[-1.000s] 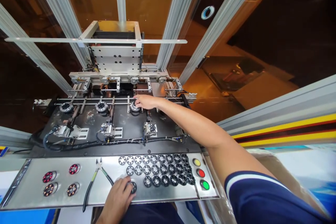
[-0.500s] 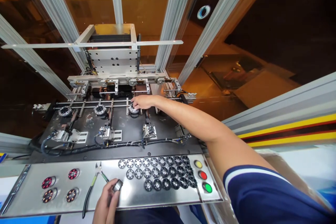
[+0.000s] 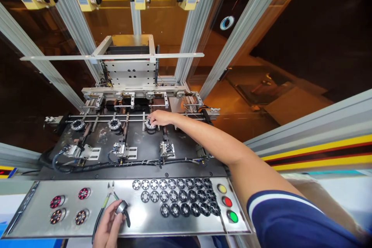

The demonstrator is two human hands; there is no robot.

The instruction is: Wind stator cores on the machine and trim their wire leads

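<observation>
My left hand (image 3: 109, 221) is closed around a small round motor stator (image 3: 121, 206) with a dark and silvery side, held above the metal panel (image 3: 142, 223). Behind that hand lie cutting pliers (image 3: 111, 190), their handles partly covered by it. My right arm reaches across to the third station of the machine. There my right hand (image 3: 157, 117) has its fingers curled onto the round holder (image 3: 150, 127), and whatever they grip is mostly hidden. Two similar holders, a middle one (image 3: 115, 125) and a left one (image 3: 78, 125), each carry a round slotted part.
Several black slotted cores (image 3: 173, 195) stand in rows on the panel. Several wound stators (image 3: 83, 193) with red or copper coils sit at left. Yellow, red and green buttons (image 3: 232, 216) are at right. Cables (image 3: 116, 166) and small metal brackets cross the black plate.
My left hand has shifted left with the stator, now over the pliers' handles. My right hand stays at the third holder. The whole view has tilted slightly upward.
</observation>
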